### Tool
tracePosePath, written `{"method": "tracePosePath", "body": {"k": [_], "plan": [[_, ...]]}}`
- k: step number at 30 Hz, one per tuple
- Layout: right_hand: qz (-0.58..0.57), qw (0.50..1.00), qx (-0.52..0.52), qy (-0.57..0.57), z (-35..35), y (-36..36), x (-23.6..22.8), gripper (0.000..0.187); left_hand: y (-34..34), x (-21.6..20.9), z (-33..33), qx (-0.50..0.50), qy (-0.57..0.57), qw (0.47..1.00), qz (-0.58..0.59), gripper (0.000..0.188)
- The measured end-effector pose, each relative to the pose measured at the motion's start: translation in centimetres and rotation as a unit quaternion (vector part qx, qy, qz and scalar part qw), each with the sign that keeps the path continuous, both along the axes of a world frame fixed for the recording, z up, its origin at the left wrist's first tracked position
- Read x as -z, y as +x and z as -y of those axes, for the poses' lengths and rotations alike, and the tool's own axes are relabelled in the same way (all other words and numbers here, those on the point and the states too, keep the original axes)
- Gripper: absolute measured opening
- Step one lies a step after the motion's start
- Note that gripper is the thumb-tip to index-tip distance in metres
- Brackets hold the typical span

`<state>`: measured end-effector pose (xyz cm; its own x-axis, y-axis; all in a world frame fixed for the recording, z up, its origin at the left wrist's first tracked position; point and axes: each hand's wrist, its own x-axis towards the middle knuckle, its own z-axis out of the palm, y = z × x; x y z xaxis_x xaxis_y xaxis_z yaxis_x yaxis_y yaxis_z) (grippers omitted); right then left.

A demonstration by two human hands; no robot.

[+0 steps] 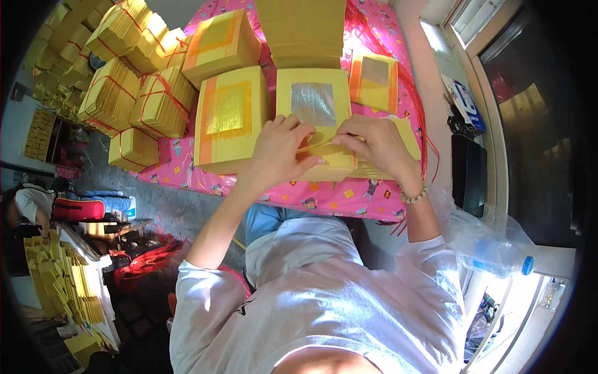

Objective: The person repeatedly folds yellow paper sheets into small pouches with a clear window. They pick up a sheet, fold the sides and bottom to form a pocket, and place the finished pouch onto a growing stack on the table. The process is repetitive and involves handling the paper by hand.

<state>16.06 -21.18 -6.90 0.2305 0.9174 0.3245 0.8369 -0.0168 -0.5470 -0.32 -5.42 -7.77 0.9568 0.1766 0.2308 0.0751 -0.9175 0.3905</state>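
Note:
A stack of yellow paper sheets (311, 81) with a silver foil square (313, 103) on top lies on the table in front of me. My left hand (281, 149) is closed at the stack's near edge, its thumb toward the front side. My right hand (377, 143) pinches the lifted near edge of the upper sheets, thumb and fingertips together. A beaded bracelet (415, 195) circles my right wrist. Just left stands another yellow stack (261, 93) with a gold foil square (227, 110). How many sheets the fingers hold cannot be made out.
A pink patterned cloth (299, 194) covers the table. Bundles of yellow paper (109, 93) tied with red string pile up at the left. Red strands (408, 87) trail along the right edge. A plastic bottle (504, 262) is at right. Another person (37, 202) works at the lower left.

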Motion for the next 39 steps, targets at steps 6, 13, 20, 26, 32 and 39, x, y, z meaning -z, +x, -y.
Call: {"method": "tracePosePath", "body": {"k": [6, 13, 20, 26, 32, 39], "plan": [[-0.027, 0.997, 0.024, 0.074, 0.0, -0.3, -1.6, 0.038, 0.7, 1.8, -0.2, -0.046, 0.034, 0.995, 0.077, 0.022], [-0.299, 0.939, 0.053, 0.164, -1.3, 0.4, 2.2, 0.089, -0.7, -0.4, -0.4, -0.076, -0.162, 0.963, 0.203, 0.022], [-0.464, 0.876, -0.055, 0.124, -1.7, -1.2, 4.4, 0.095, -1.8, 1.2, 0.6, 0.039, -0.438, 0.886, 0.149, 0.030], [-0.455, 0.881, -0.047, 0.117, -2.3, -3.2, 1.3, 0.065, -1.1, 0.8, 1.4, -0.053, -0.370, 0.899, 0.230, 0.043], [-0.438, 0.888, -0.026, 0.135, -2.8, -3.3, 1.5, 0.057, 0.9, 2.5, 0.9, -0.039, -0.310, 0.880, 0.358, 0.059], [-0.430, 0.884, 0.068, 0.171, -3.5, -2.3, 2.6, 0.052, 2.1, 2.6, 0.7, -0.021, -0.465, 0.850, 0.248, 0.043]]}}
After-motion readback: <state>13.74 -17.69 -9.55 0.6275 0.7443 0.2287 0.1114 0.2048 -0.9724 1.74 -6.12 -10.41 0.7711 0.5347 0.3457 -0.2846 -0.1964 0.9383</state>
